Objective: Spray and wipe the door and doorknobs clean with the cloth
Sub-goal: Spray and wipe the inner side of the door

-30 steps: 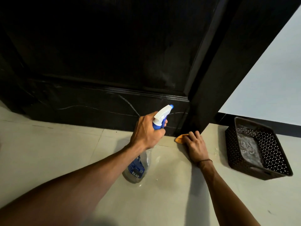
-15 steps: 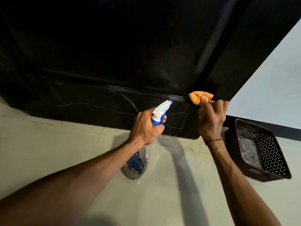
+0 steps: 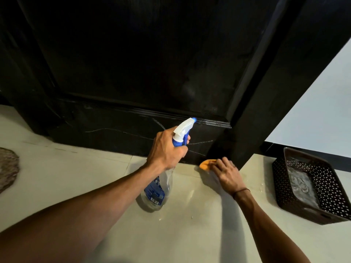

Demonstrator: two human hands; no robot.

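- Wiping low down is the step in hand, I'd say: the right hand (image 3: 227,172) is pressing the orange cloth (image 3: 206,164) at the foot of the door (image 3: 142,73), right where the bottom rail is meeting the frame (image 3: 266,103) and the floor (image 3: 66,186).
- Right grip is looking flattened, fingers spread over the cloth, not bunched round it.
- Left hand (image 3: 167,149) is wrapping the neck of the spray bottle (image 3: 157,188), grip closed tight, a finger showing at the trigger; the nozzle is pointing at the rail, and the base is looking set down on the floor.
- Next move, by my reckoning, is calling for a fresh squirt on the rail, then carrying the cloth leftwards along it.
- Doorknobs are not showing, so that part is looking still to come.
- A perforated basket (image 3: 311,186) is sitting off to the right.
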